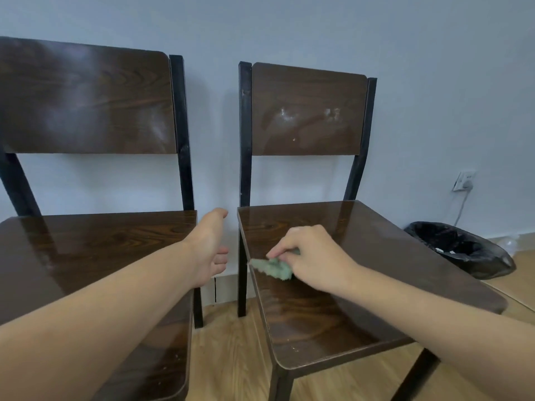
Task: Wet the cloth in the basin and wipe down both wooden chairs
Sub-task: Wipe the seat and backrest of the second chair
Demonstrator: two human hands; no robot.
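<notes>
Dark brown wooden chair with black metal frame (95, 250) stands on the left by the wall. The left hand (210, 247) reaches forward between the seats, fingers loosely spread, empty. The second matching dark wooden chair (362, 256) bears the crumpled green cloth (272, 268) on its glossy seat, pinched by the right hand (311, 256).

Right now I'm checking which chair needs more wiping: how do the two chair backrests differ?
The right chair's backrest carries distinct white spots and smears near its middle; the left chair's backrest shows only a faint hazy sheen. The left backrest looks larger, being nearer the camera, and is cut off at the frame's edge; the right one is fully visible. Both are dark wood-grain panels on black frames, against the wall.
</notes>
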